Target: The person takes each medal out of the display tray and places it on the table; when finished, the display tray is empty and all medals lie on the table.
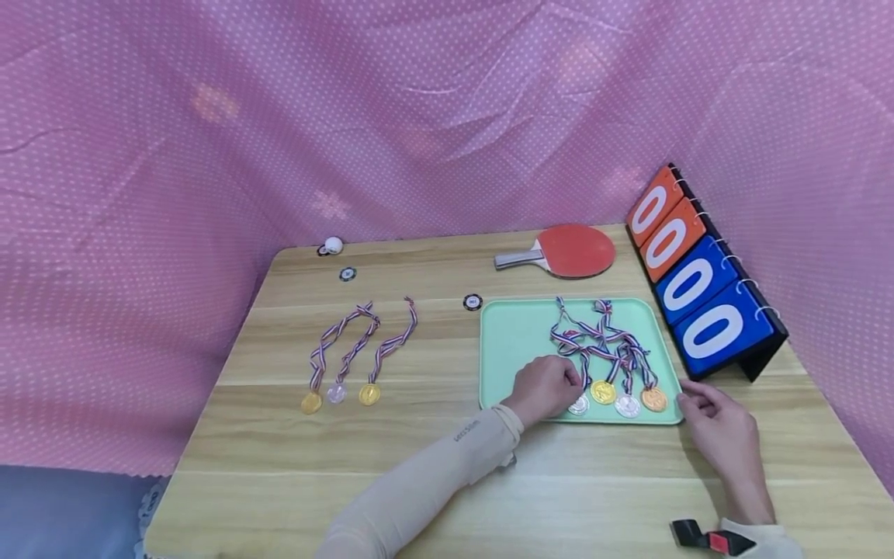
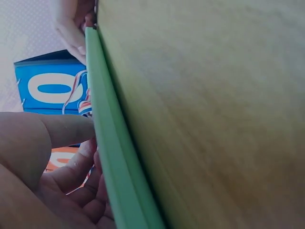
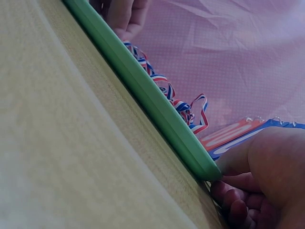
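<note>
A light green tray (image 1: 510, 326) holds several medals on striped ribbons: a gold medal (image 1: 604, 392), a silver medal (image 1: 627, 405) and a bronze medal (image 1: 654, 399) lie in a row near its front edge. At the row's left end, my left hand (image 1: 548, 387) reaches over the front rim and pinches another silver medal (image 1: 578, 404) by its ribbon; the fingertips are partly hidden behind the tray wall in the left wrist view. My right hand (image 1: 722, 431) grips the tray's front right corner, thumb at the rim and fingers curled below it in the right wrist view.
Left of the tray lie two gold medals (image 1: 369, 394) (image 1: 311, 402) and a silver medal (image 1: 337, 393). A red table tennis bat (image 1: 576, 250) lies behind the tray, a flip scoreboard (image 1: 698, 279) stands at right. Round chips (image 1: 472, 302) and a white ball (image 1: 334, 245) are further back.
</note>
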`<state>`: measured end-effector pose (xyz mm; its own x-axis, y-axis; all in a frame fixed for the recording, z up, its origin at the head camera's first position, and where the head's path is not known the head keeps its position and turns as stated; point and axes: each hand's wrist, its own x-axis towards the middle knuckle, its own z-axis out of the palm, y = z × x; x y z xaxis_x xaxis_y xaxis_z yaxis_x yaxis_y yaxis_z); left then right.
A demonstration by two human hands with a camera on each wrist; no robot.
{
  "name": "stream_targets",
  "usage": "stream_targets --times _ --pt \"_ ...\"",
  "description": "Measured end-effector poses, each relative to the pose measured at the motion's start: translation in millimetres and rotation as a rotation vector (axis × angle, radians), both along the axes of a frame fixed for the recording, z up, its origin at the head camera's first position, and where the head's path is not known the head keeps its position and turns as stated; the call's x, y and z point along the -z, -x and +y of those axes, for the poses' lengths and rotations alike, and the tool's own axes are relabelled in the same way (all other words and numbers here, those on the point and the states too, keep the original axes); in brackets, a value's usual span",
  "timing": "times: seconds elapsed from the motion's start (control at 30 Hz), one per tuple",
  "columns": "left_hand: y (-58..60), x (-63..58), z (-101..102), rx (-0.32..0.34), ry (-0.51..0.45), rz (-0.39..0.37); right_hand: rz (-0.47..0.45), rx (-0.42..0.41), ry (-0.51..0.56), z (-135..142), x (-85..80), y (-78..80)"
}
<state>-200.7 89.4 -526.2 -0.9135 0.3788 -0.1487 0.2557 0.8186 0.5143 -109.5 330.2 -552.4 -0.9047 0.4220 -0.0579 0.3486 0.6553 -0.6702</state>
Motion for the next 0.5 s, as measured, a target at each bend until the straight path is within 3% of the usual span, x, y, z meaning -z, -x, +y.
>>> stream_targets --times 0.2,0.5 --pt "-2.8 -7.5 -8.4 -0.034 -0.066 -0.061 -0.005 0.001 -0.008 -0.7 0.8 0.1" --pt "4.1 -13.1 -25.0 -0.074 -0.291 -0.196 -0.022 0.020 -0.013 0.0 4.1 1.5"
